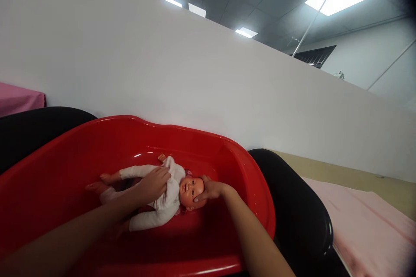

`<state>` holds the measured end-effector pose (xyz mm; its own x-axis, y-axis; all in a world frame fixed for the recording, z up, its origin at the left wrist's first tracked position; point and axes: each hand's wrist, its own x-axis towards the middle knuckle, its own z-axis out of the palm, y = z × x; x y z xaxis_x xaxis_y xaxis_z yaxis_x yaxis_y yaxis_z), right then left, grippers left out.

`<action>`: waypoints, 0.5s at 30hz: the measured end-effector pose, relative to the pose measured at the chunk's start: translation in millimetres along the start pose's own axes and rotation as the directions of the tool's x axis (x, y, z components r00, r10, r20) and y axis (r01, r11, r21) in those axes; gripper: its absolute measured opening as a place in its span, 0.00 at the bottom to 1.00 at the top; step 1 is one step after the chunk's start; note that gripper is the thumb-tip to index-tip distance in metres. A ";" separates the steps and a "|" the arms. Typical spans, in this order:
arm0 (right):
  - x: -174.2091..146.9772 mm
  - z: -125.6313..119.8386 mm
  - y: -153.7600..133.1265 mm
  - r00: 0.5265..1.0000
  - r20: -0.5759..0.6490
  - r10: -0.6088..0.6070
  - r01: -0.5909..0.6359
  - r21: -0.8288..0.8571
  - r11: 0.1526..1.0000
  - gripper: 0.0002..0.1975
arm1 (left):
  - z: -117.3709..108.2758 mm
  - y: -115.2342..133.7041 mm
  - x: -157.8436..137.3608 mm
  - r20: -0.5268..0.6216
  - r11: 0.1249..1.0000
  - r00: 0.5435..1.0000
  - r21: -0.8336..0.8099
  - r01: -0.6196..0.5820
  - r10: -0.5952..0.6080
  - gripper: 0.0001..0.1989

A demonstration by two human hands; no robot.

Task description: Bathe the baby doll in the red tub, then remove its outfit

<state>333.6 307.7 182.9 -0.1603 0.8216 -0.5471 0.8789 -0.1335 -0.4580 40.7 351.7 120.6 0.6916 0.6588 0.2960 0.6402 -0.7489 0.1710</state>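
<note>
A baby doll (pixel 175 181) in white clothes lies on its back inside a red baby bathtub (pixel 260 199), its head toward the right end and its bare feet toward the left. My left hand (pixel 155 185) rests on the doll's chest, fingers curled into the white clothing; the fingertips are partly hidden. At the other end, my right hand (pixel 210 189) cups the crown of the doll's head, thumb on the near side. My left forearm covers part of the doll's body and legs.
Black rounded surfaces (pixel 295 207) flank the tub on both sides. Pink cloth (pixel 373 220) lies at the right, and a darker pink cloth (pixel 21 98) at the far left. A white partition (pixel 146 65) stands behind the tub. Small droplets dot the tub's right rim.
</note>
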 end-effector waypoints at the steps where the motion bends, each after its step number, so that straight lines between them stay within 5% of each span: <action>1: -0.7 -0.2 -0.5 1.000 -0.001 -0.007 0.007 0.003 1.000 0.62 | 0.5 8.6 -1.8 0.042 0.995 0.994 -0.014 -0.097 0.098 0.09; 5: -1.2 -1.6 0.2 0.999 0.035 -0.024 0.022 0.043 0.999 0.61 | 16.9 35.5 -16.4 0.184 0.903 0.885 -0.052 -0.426 0.428 0.03; 9: -1.0 -2.3 0.9 0.998 0.055 -0.026 0.023 0.058 0.998 0.61 | 35.7 48.7 -30.7 0.251 0.820 0.784 -0.090 -0.565 0.568 0.06; 15: -4.4 -2.3 -3.1 0.999 0.045 -0.003 0.001 0.053 0.999 0.60 | 46.9 45.6 -41.8 0.182 0.825 0.808 -0.042 -0.563 0.560 0.22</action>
<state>332.6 305.7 188.3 -0.1832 0.7965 -0.5763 0.8539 -0.1616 -0.4948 56.8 293.3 71.9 0.9784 0.1255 0.1644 0.1249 -0.9921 0.0141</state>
